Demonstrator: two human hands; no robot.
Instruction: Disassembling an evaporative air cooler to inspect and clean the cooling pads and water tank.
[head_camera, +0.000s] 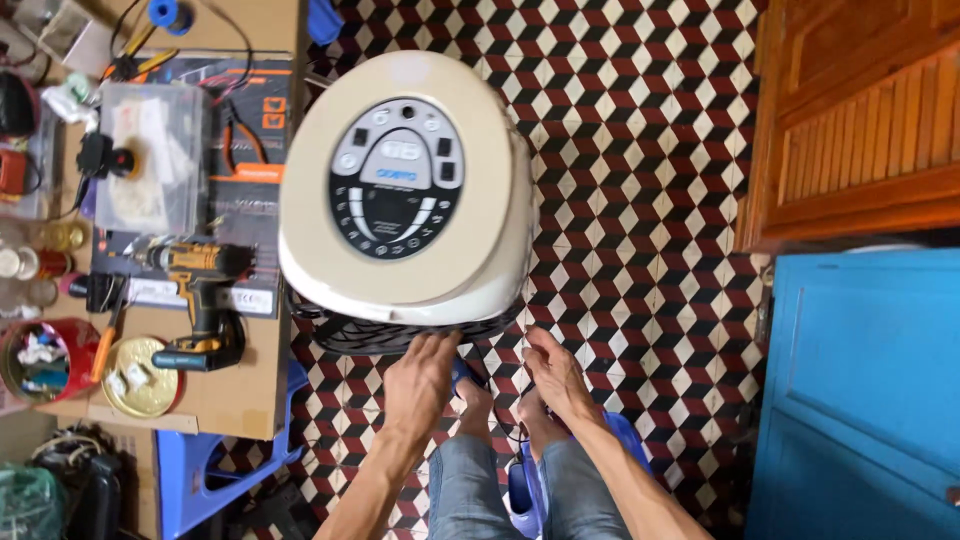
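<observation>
Nearest the camera, two knees in grey-blue denim (500, 490) sit over a blue plastic stool (620, 445), bare feet resting on the patterned floor; just beyond them the left hand (422, 375) lies palm down with its fingers stretched forward, the fingertips touching the dark slatted grille (400, 335) at the near edge of the appliance; the right hand (552, 372) reaches in beside it, fingers loosely extended towards the same edge, and whether it grips anything cannot be told; the cream-coloured rounded plastic fan unit (405, 190) stands on the red, black and white geometric tiled floor (640, 150), between the low table and the wooden furniture, its black oval control panel (397, 180) facing up; to the left, a cardboard-topped work table (255, 390) carries a yellow and black cordless drill (200, 290), a round gold tin (140, 375) and a clear plastic box (150, 155); to the right stand a blue painted cabinet (870, 390) and, further off, a brown wooden cupboard (860, 110)
</observation>
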